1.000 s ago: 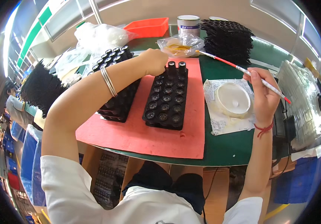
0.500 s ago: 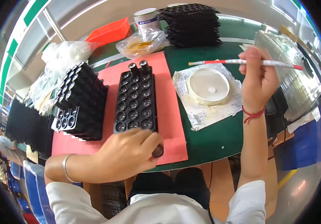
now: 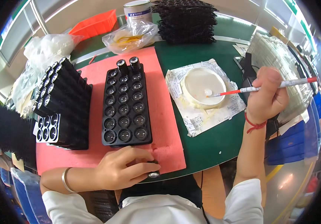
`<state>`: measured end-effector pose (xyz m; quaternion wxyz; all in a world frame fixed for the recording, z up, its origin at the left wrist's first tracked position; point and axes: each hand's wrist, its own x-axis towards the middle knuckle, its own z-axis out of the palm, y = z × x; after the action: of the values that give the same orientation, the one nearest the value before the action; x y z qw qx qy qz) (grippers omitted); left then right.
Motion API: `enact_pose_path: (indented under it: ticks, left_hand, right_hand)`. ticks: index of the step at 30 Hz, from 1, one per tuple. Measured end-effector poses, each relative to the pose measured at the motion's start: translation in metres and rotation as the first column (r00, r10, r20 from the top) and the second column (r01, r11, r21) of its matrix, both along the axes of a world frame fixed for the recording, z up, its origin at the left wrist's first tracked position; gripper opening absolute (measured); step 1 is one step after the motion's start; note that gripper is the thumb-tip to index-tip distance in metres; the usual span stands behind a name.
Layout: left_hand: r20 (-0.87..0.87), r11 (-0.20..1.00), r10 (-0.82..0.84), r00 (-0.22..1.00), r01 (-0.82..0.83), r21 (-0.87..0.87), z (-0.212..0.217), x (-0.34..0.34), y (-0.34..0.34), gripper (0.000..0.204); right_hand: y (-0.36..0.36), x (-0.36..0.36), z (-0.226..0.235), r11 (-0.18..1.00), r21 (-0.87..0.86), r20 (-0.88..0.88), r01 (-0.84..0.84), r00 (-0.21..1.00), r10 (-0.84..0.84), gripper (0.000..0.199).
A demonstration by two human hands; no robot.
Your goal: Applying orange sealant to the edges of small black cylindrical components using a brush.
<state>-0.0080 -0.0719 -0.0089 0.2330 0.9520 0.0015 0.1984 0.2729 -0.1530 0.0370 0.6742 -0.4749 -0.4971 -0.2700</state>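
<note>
My left hand (image 3: 121, 168) pinches a short black tube (image 3: 153, 174) with a shiny, glassy end, low over the near edge of the pink sheet (image 3: 169, 156). Just beyond it lies a black tray (image 3: 104, 140) with rows of round pockets showing glassy discs. Two black tubes (image 3: 122, 67) stand up at its far end. In my right hand (image 3: 268, 95) is a thin brush (image 3: 232, 92) with a red and white handle, closed fingers round it. Its tip reaches into a shallow white dish (image 3: 204, 106), by a small pale lump. Stained paper (image 3: 197, 123) lies under the dish.
Left of the tray stands a block of black tubes (image 3: 74, 123). Behind are a red bin (image 3: 93, 25), a plastic bag with yellow things (image 3: 130, 39), a metal can (image 3: 138, 15) and stacked black trays (image 3: 184, 24). Clear plastic sheets (image 3: 272, 56) are stacked at right.
My right hand has come lower, and the brush tip has dropped from above the dish's far side into it. My left hand has drawn the tube nearer to me, turning its glassy end into sight.
</note>
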Motion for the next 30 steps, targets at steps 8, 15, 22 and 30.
enact_pose_path:
  ticks: [8, 15, 22, 30]
  left_hand:
    - [-0.071, 0.989, -0.072, 0.995, 0.063, -0.130, -0.007, 0.001, 0.009, 0.040]
    - [-0.101, 0.982, -0.040, 0.994, 0.020, -0.190, -0.007, 0.003, 0.008, 0.039]
    - [-0.096, 0.980, -0.044, 0.994, 0.024, -0.198, -0.006, 0.003, 0.008, 0.039]
    - [-0.049, 0.976, -0.038, 0.998, 0.027, -0.218, -0.007, 0.003, 0.007, 0.036]
  right_hand:
    - [0.009, -0.004, -0.004, 1.000, -0.023, -0.098, 0.016, 0.995, -0.018, 0.035]
    - [0.013, -0.004, -0.007, 0.990, -0.046, -0.107, 0.133, 0.985, -0.137, 0.028]
    - [0.021, -0.008, -0.011, 0.982, -0.031, -0.138, 0.188, 0.972, -0.190, 0.029]
    - [0.027, -0.007, -0.010, 0.985, -0.052, -0.280, 0.163, 0.945, -0.171, 0.033]
